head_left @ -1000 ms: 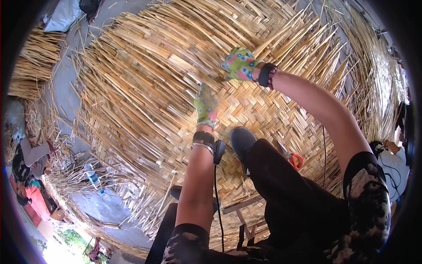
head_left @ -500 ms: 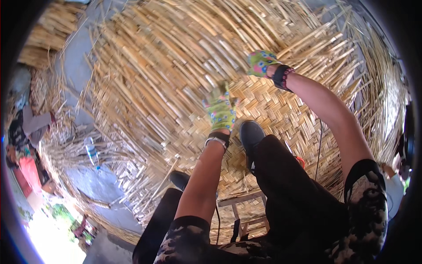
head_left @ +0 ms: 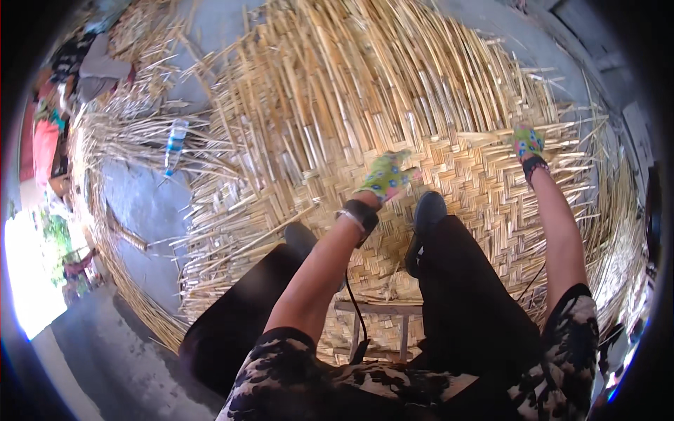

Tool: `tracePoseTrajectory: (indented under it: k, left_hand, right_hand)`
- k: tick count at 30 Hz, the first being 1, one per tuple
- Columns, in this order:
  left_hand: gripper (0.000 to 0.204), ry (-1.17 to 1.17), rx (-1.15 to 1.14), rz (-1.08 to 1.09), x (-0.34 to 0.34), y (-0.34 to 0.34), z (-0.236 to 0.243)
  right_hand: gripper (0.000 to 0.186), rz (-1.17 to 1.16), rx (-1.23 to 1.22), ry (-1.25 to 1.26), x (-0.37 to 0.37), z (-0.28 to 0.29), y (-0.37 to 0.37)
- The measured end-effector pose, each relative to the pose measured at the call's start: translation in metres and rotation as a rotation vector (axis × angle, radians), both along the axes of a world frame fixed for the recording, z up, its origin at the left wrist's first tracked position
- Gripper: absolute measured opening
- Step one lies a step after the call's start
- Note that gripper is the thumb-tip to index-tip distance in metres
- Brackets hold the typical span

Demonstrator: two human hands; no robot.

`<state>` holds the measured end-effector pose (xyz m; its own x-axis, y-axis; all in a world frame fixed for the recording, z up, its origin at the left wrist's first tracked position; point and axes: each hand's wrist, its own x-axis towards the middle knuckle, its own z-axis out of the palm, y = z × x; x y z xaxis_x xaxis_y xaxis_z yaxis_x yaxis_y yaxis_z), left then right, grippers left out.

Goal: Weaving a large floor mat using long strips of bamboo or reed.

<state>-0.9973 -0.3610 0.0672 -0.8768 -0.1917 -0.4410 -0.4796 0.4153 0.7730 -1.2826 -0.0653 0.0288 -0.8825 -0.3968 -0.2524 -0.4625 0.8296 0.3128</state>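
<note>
Beneath me a wide mat (head_left: 456, 165) of pale split-cane strips has a herringbone weave nearest my feet, with long loose strips (head_left: 358, 70) fanning away beyond it. My left hand (head_left: 390, 175), in a green floral glove, is over the edge of the weave with its fingers spread and looks slightly blurred. My right hand (head_left: 528, 144), gloved alike, is farther right at the weave's edge, closed on a pale flat strip that runs sideways. My dark shoes (head_left: 430, 209) rest on the mat beside my left hand and farther left.
A wooden stool (head_left: 375, 307) is under me, beside a dark cord (head_left: 358, 312). A plastic bottle (head_left: 175, 144) lies among straw at left. Another person (head_left: 98, 70) is at the upper left edge. Grey floor (head_left: 137, 203) borders the mat; a bright opening is at far left.
The view has swung round, shifting the bottle and other person upward. My right hand has moved out to the right, away from my left hand, whose fingers now show spread.
</note>
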Motion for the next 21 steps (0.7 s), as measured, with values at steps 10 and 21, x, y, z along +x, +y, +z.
tracePoseTrajectory:
  k: [10, 21]
  left_hand:
    - [0.030, 0.694, -0.088, 0.402, 0.127, -0.102, 0.313]
    - [0.037, 0.498, -0.471, 0.692, 0.396, -0.058, 0.463]
  right_hand:
    - [0.039, 0.180, -0.604, -0.111, 0.074, 0.132, -0.001]
    - [0.027, 0.022, -1.239, -1.125, 0.319, 0.368, -0.043]
